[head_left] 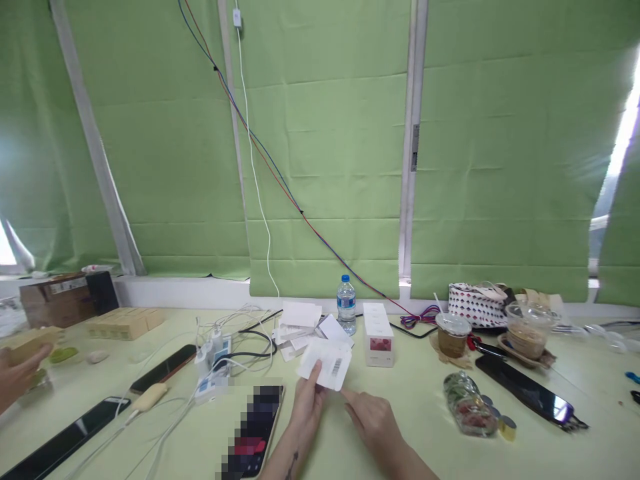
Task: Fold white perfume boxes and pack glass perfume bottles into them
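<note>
My left hand (307, 402) is closed on a flat white packet (325, 363) with a barcode on its face, the thumb on top and the fingers underneath. The packet is tilted above the table. My right hand (373, 423) is just to the right, its index fingertip at the packet's lower right corner and its thumb apart from that finger. Whether that fingertip presses on the corner is hard to see. Behind the packet lies a loose pile of white cards or papers (300, 315). A row of white boxes (379, 337) stands to their right.
Behind stands a water bottle (346, 307). A phone (257, 430) lies beside my left forearm; a power strip (213, 363) with tangled cables is further left. At right are a drink cup (453, 333), a wrapped bundle (470, 403) and a black phone (525, 393). Another person's hand (23, 373) holds a box at far left.
</note>
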`<state>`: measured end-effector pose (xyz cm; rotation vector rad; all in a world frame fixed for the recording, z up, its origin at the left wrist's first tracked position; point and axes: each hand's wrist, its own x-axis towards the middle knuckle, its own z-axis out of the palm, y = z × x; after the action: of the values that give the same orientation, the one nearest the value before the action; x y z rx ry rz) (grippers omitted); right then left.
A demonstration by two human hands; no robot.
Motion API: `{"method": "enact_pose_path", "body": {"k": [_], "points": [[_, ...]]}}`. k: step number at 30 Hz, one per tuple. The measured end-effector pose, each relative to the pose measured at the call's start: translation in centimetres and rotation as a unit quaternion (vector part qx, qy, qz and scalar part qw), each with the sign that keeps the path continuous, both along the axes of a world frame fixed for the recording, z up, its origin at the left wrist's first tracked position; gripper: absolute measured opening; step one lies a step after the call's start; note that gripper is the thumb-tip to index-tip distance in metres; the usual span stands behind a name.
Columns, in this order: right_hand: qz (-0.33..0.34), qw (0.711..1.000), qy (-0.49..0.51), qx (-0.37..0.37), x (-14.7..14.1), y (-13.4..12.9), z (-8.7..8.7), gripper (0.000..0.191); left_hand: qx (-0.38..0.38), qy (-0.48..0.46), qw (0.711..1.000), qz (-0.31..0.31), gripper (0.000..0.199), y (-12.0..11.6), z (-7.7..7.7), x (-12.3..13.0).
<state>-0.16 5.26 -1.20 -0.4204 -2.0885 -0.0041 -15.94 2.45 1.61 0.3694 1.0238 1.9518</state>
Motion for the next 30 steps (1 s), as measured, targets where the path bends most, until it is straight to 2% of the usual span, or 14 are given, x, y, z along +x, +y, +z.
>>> {"method": "enact_pose_path", "body": {"k": [2, 3, 4, 7, 10, 13, 17, 21, 23, 24, 27, 30], "points": [[-0.085, 0.995, -0.026, 0.038, 0.7, 1.7, 0.9, 0.033, -0.015, 0.008, 1.0, 0.025, 0.014, 0.4, 0.0, -1.6], [-0.165, 0.985, -0.025, 0.029, 1.0, 2.8, 1.4, 0.031, -0.027, 0.013, 0.999, 0.026, 0.01, 0.5, -0.1, -2.3], [-0.209, 0.978, -0.017, 0.017, 1.3, 4.0, 1.9, 0.03, -0.042, 0.018, 0.999, 0.023, 0.004, 0.5, -0.2, -2.9], [-0.279, 0.96, -0.011, -0.007, 2.0, 7.7, 3.0, 0.026, -0.083, 0.051, 0.995, -0.019, 0.01, -0.2, -0.7, -2.9], [-0.293, 0.955, -0.042, -0.005, 2.5, 10.4, 3.6, 0.02, -0.097, 0.11, 0.986, -0.079, 0.011, -0.8, -1.2, -1.2], [-0.278, 0.957, -0.083, 0.012, 3.0, 11.3, 4.0, 0.02, -0.077, 0.18, 0.974, -0.112, 0.013, -0.9, -1.5, 1.0], [-0.246, 0.96, -0.127, 0.052, 4.1, 10.1, 3.7, 0.015, -0.013, 0.256, 0.959, -0.122, 0.017, -0.7, -1.2, 3.0], [-0.216, 0.962, -0.144, 0.087, 6.0, 7.1, 2.2, 0.026, 0.054, 0.303, 0.942, -0.135, 0.049, -0.7, 0.4, 3.8], [-0.194, 0.965, -0.149, 0.098, 7.0, 5.5, 1.6, 0.029, 0.079, 0.355, 0.911, -0.193, 0.07, -0.7, 1.3, 3.8], [-0.175, 0.968, -0.151, 0.099, 7.5, 4.7, 1.4, 0.029, 0.083, 0.393, 0.885, -0.237, 0.08, -0.6, 1.6, 3.8], [-0.088, 0.982, -0.148, 0.082, 8.5, 2.8, 1.4, 0.024, 0.063, 0.508, 0.781, -0.358, 0.099, -0.1, 2.0, 3.8], [-0.034, 0.986, -0.118, 0.115, 8.9, 1.8, 1.4, 0.015, 0.036, 0.602, 0.663, -0.444, 0.125, 0.5, 1.9, 4.0]]}}
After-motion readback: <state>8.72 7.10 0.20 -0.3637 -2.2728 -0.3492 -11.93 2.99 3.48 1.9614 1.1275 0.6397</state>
